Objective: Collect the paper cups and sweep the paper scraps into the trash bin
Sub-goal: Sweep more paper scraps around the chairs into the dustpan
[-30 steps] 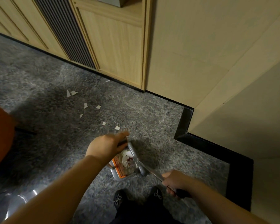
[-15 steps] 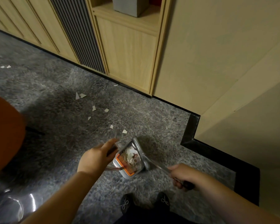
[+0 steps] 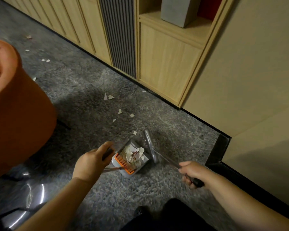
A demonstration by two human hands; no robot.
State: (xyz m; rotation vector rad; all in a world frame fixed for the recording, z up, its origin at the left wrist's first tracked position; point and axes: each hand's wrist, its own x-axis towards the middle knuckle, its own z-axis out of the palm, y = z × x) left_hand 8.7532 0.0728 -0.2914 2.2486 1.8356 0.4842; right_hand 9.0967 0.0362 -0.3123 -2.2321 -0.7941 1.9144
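Observation:
A grey dustpan (image 3: 141, 167) with an orange comb edge sits on the grey carpet, holding a heap of white paper scraps (image 3: 132, 155). My left hand (image 3: 92, 162) grips the dustpan's handle. My right hand (image 3: 190, 172) grips the black handle of a broom, whose grey head (image 3: 150, 147) stands just right of the dustpan. Several loose paper scraps (image 3: 109, 97) lie on the carpet ahead, the nearest scrap (image 3: 134, 132) right beside the broom head. More scraps (image 3: 45, 60) lie far left. No cup and no trash bin can be made out.
An orange chair (image 3: 18, 104) fills the left side, its chrome base (image 3: 28, 197) near my left arm. Wooden cabinets (image 3: 165, 60) and a beige wall (image 3: 249, 64) with black skirting run along the back and right. My dark shoes (image 3: 140, 212) are at the bottom.
The view has tilted up and right, so the orange chair shows larger at left. The broom head has swung away from the dustpan's mouth. Both hands keep their grips.

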